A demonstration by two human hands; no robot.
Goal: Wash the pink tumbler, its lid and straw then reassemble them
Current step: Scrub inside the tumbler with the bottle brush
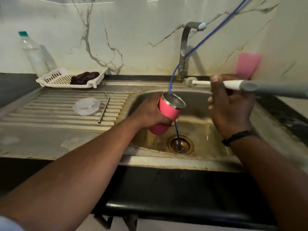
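Over the sink (191,162), the left hand (150,114) grips the pink tumbler (168,112), tilted mouth-up. The right hand (228,104) holds a bottle brush (200,82). Left of the sink lie the lid (86,106) and straw (104,107).

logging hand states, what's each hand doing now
Left hand: grips the pink tumbler.
Right hand: grips the bottle brush.

No legible text, label, brand, number or sign on any surface in the head view; nothing printed can be made out.
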